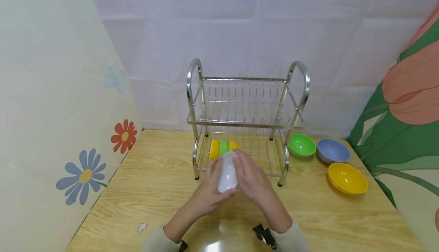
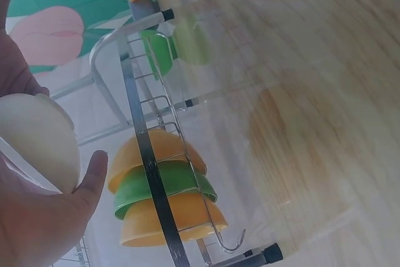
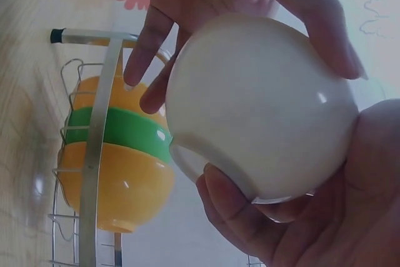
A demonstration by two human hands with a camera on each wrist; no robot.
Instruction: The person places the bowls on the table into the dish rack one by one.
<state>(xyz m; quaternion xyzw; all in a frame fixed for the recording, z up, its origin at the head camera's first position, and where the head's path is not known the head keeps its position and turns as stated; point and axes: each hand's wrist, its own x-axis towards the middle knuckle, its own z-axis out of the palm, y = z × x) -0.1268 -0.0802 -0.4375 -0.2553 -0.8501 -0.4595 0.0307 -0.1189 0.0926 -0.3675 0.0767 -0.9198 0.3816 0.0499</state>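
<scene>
Between both hands, a small white bowl is held tilted on its side in front of the rack's lower tier. My left hand holds its left side, with the thumb at the near edge. On the right, my right hand grips the bowl; the right wrist view shows its fingers curled at the foot ring. Just behind, on the lower tier, two yellow bowls stand on edge with a green bowl between them. In the head view, the white bowl and hands partly cover them.
The two-tier metal dish rack stands near the back wall. To its right on the table sit a green bowl, a blue bowl and a yellow bowl. A small white scrap lies at the front left.
</scene>
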